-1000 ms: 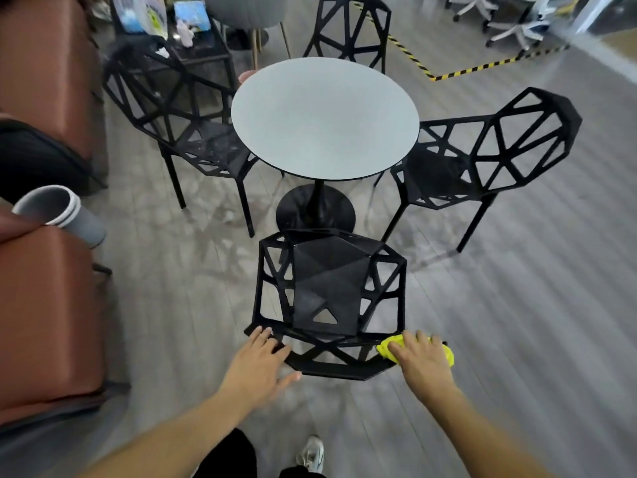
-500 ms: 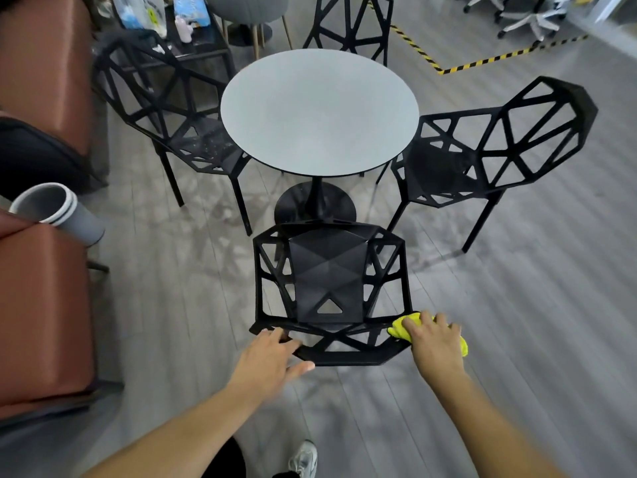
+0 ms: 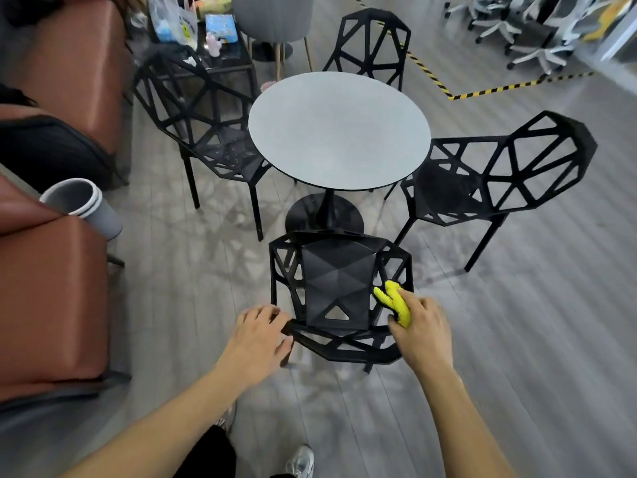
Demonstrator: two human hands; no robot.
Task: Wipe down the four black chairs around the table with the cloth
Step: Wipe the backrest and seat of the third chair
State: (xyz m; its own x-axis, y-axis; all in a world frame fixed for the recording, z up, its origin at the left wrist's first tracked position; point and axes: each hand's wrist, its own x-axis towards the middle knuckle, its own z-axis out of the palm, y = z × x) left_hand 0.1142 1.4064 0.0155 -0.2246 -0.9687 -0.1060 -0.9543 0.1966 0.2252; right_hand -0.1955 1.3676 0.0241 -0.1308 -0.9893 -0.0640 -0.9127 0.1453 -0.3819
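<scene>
Pinching yellow cloth [image 3: 394, 302] against nearest chair [image 3: 336, 288], right hand [image 3: 422, 326]; left hand [image 3: 256, 334] spread on backrest.

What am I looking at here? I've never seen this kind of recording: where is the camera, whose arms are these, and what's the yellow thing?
There is no machine: a person wears a wide-angle camera on the head, looking forward and down, so the two bare arms at the bottom are their own. The view shows a round grey table with four black chairs around it; nothing lies on the tabletop. The nearest chair has its back toward the person. The left hand rests on the top edge of that chair's back, at its left corner. The right hand grips a yellow cloth, holding it against the right side of the same chair's frame, apparently to wipe it. Brown seats stand at the left, and a cluttered side table sits behind the far-left chair.
</scene>
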